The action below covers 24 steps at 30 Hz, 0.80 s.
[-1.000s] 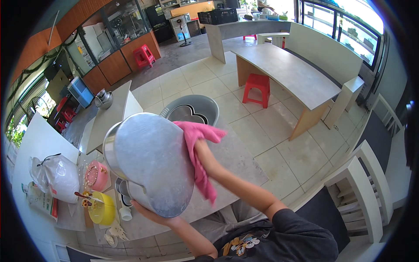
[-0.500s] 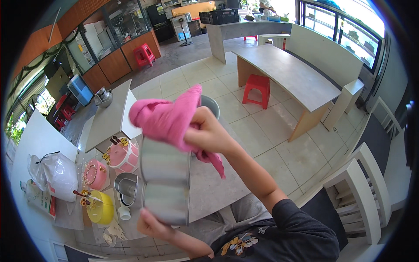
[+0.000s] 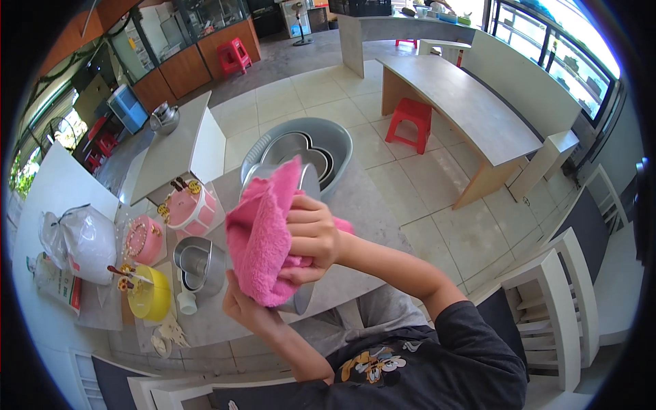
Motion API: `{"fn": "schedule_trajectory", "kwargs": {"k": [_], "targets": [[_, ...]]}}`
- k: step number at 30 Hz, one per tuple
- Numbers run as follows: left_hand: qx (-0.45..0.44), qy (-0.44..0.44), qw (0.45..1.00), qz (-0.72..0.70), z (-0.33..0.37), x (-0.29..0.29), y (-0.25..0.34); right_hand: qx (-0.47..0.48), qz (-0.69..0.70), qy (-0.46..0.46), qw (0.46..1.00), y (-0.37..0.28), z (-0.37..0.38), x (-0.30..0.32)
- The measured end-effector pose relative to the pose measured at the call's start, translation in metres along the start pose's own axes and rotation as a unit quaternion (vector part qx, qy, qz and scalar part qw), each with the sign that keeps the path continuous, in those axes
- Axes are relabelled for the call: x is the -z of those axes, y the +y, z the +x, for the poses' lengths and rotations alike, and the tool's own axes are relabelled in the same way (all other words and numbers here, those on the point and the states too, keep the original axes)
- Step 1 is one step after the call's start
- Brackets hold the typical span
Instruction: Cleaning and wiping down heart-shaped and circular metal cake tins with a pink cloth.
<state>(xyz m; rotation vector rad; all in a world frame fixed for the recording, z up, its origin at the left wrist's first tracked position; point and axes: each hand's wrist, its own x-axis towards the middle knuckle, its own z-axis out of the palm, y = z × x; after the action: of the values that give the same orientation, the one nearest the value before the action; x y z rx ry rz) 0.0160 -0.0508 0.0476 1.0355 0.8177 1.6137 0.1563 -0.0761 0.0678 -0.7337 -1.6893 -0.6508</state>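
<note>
My left hand (image 3: 240,301) grips the lower edge of a silver metal cake pan (image 3: 298,301) with rounded, lobed sides. It is held up above the table. My right hand (image 3: 311,238) is closed on a fluffy pink cloth (image 3: 260,239) and presses it against the pan, hiding most of it. Just beyond the pan sits a grey plastic basin (image 3: 344,154) with lobed metal cake pans (image 3: 283,147) nested inside. Left of my hands, more nested metal pans (image 3: 213,266) stand on the grey table (image 3: 362,236), beside a small white cup (image 3: 186,303).
At the table's left are a pink-and-white cake (image 3: 195,210), a pink cake (image 3: 145,239), a yellow cake (image 3: 150,301) and a filled plastic bag (image 3: 89,242). White chairs (image 3: 557,301) stand at my right. A red stool (image 3: 411,125) is farther off, by a long table (image 3: 458,102).
The cloth has come down and nearer along the pan, now covering its middle. The pan has tilted, and the basin behind it shows more fully. My left hand still holds the lower edge.
</note>
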Motion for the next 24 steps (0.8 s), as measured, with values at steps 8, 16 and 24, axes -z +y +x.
{"fn": "schedule_trajectory", "kwargs": {"k": [8,16,24], "targets": [[-0.027,-0.061,0.996,0.06,-0.003,0.003,0.001,-0.131,-0.017,-0.02,0.991,0.004,0.005,0.005],[-0.206,0.007,0.967,0.151,0.009,0.02,-0.023,-0.11,0.062,-0.139,0.982,-0.038,-0.012,-0.016],[-0.309,-0.046,0.919,0.241,-0.009,0.015,-0.01,-0.416,0.02,-0.131,0.9,0.037,0.034,0.009]]}}
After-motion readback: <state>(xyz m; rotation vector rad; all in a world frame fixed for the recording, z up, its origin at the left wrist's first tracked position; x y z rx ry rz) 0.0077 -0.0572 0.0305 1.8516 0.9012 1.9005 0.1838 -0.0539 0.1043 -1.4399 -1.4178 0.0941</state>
